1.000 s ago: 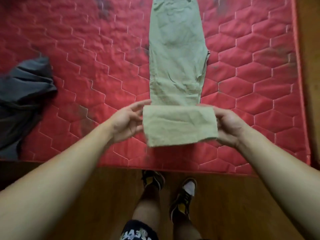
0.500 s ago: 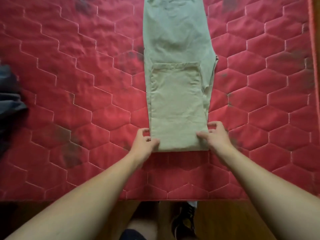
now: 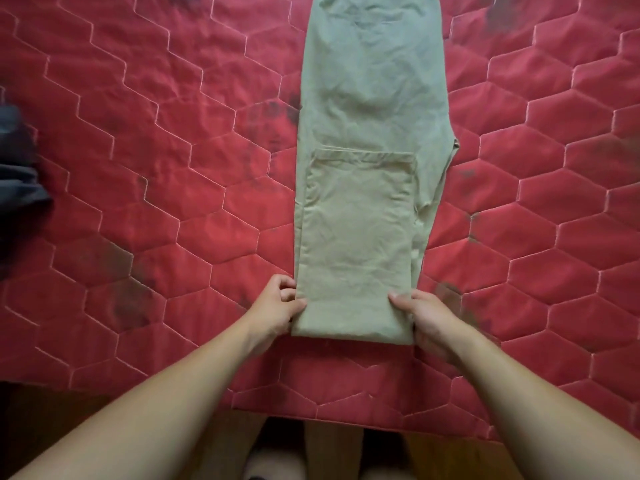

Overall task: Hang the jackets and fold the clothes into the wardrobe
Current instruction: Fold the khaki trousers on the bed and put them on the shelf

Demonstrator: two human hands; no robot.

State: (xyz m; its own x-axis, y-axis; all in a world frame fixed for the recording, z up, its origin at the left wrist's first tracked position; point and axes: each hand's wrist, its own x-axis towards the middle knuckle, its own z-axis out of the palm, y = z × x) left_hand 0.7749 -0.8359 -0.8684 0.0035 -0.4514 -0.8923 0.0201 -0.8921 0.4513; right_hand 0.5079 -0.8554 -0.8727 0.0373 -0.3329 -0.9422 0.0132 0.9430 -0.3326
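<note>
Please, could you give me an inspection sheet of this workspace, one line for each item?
Surface: red quilted mattress, hexagon stitching, several dark stains.
Job's things: khaki trousers lie flat on it, leg ends folded up over the upper part.
Clutter: dark grey garment bunched at the left edge.
Hands: left hand and right hand each grip a corner of the near fold.
Cables: nothing seen.
Surroundings: wooden floor beyond the near edge.
</note>
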